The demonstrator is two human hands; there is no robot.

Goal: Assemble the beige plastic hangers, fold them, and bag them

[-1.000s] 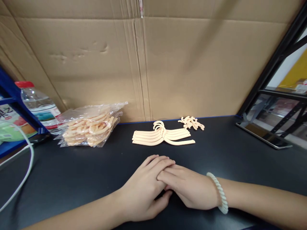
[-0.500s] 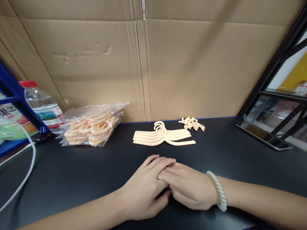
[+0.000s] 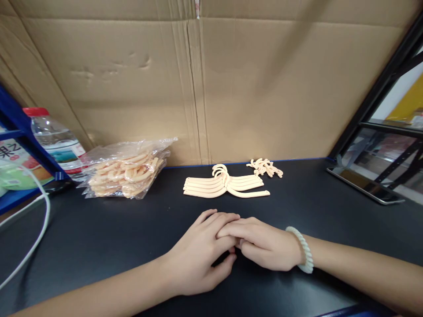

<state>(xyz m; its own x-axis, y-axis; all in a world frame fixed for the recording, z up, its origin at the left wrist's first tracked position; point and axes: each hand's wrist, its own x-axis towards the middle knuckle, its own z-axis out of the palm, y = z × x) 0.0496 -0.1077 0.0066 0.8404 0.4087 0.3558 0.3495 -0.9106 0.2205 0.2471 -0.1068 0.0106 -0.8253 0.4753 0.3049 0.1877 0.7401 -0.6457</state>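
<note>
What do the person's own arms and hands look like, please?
The left hand and right hand wear no gloves, and no sleeves show. A pale green-white bracelet, twisted like a rope, circles the right wrist; the left wrist has nothing on it.

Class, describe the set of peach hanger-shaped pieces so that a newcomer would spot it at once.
Start at the cardboard wall behind the black table. On the table, beyond the touching left hand and right hand, lies the set of peach hanger-shaped pieces. Unlike the bagged pieces to its left or the jumbled heap to its right, it lies unwrapped in neat rows.
</note>
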